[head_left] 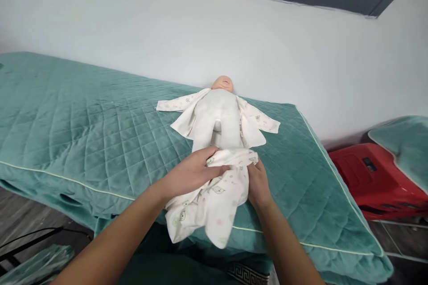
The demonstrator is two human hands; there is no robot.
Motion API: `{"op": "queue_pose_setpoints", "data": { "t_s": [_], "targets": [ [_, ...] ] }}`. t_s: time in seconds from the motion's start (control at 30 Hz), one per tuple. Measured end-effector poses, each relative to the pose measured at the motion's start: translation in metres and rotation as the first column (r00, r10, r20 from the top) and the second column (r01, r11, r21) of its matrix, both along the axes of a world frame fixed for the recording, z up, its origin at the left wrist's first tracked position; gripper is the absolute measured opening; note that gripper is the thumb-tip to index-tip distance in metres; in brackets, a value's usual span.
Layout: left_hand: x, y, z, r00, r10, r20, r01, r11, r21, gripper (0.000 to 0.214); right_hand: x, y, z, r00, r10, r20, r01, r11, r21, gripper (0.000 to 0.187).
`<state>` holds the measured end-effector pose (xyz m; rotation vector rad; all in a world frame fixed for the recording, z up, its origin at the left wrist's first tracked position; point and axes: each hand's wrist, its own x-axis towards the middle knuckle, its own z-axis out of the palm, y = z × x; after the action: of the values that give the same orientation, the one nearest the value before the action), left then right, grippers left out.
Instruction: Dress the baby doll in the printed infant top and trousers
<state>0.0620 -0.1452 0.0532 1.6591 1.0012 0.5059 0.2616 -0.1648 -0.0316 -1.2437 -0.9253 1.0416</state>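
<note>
A baby doll [217, 116] lies on its back on a teal quilted bed [83, 124], head toward the wall. An opened white printed top [257, 121] is spread under its torso, sleeves out to both sides. White printed trousers [210, 200] cover the doll's legs, bunched at the waistband. My left hand [190, 171] grips the left side of the waistband, fingers curled into the cloth. My right hand [258, 182] holds the right side of the waistband, fingers partly tucked under the fabric.
A white wall [301, 53] runs behind the bed. A red plastic object [371, 180] sits on the floor at the right, beside another teal-covered surface [404, 142]. Dark wood floor and a cable show at lower left.
</note>
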Motion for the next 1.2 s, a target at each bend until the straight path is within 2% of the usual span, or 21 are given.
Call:
{"op": "queue_pose_setpoints", "data": {
  "t_s": [0.1, 0.17, 0.2, 0.33, 0.43, 0.53, 0.6, 0.67, 0.77, 0.87, 0.97, 1.03, 1.2],
  "targets": [
    [-0.006, 0.005, 0.001, 0.97, -0.093, 0.225, 0.14, 0.969, -0.203, 0.042, 0.004, 0.009, 0.005, 0.999, -0.02, 0.025, 0.019, 0.998, 0.065, 0.018],
    [-0.007, 0.014, 0.002, 0.951, -0.107, 0.288, 0.186, 0.947, -0.262, 0.043, 0.007, 0.018, 0.007, 0.994, -0.038, 0.101, 0.024, 0.99, 0.136, 0.019],
    [-0.007, 0.019, 0.003, 0.948, -0.081, 0.307, 0.167, 0.95, -0.265, 0.039, 0.008, 0.024, 0.008, 0.989, -0.052, 0.135, 0.029, 0.985, 0.17, 0.018],
    [0.005, 0.043, 0.003, 0.943, 0.078, 0.324, -0.035, 0.99, -0.136, 0.022, 0.011, 0.045, 0.007, 0.975, -0.11, 0.192, 0.056, 0.961, 0.269, 0.016],
    [0.016, 0.057, 0.004, 0.937, 0.155, 0.312, -0.148, 0.988, -0.046, 0.017, 0.011, 0.059, 0.007, 0.971, -0.115, 0.212, 0.047, 0.953, 0.3, 0.015],
    [0.021, 0.065, 0.007, 0.945, 0.186, 0.27, -0.207, 0.977, 0.049, 0.014, 0.011, 0.069, 0.007, 0.966, -0.128, 0.224, 0.056, 0.951, 0.305, 0.017],
    [0.02, 0.063, 0.01, 0.976, 0.163, 0.144, -0.184, 0.972, 0.147, 0.017, 0.012, 0.072, 0.005, 0.969, -0.137, 0.204, 0.069, 0.948, 0.31, 0.017],
    [0.016, 0.057, 0.012, 0.995, 0.101, -0.009, -0.097, 0.973, 0.21, 0.022, 0.013, 0.073, 0.002, 0.975, -0.138, 0.176, 0.08, 0.95, 0.301, 0.015],
    [0.01, 0.043, 0.01, 0.988, -0.013, -0.152, 0.043, 0.98, 0.194, 0.038, 0.015, 0.069, -0.004, 0.974, -0.151, 0.167, 0.104, 0.959, 0.262, 0.011],
    [0.007, 0.035, 0.004, 0.971, -0.053, -0.232, 0.098, 0.978, 0.186, 0.048, 0.014, 0.067, -0.009, 0.983, -0.129, 0.133, 0.095, 0.967, 0.236, 0.011],
    [0.008, 0.038, 0.003, 0.969, -0.028, -0.246, 0.087, 0.969, 0.232, 0.046, 0.012, 0.067, -0.01, 0.994, -0.095, 0.053, 0.08, 0.969, 0.232, 0.011],
    [0.011, 0.045, 0.004, 0.969, 0.03, -0.246, 0.046, 0.953, 0.298, 0.041, 0.01, 0.069, -0.009, 0.996, -0.085, 0.017, 0.079, 0.969, 0.233, 0.011],
    [0.02, 0.062, 0.0, 0.959, 0.184, -0.217, -0.048, 0.856, 0.514, 0.031, 0.007, 0.073, -0.01, 0.995, -0.062, -0.08, 0.079, 0.972, 0.219, 0.017]
  ]
}}
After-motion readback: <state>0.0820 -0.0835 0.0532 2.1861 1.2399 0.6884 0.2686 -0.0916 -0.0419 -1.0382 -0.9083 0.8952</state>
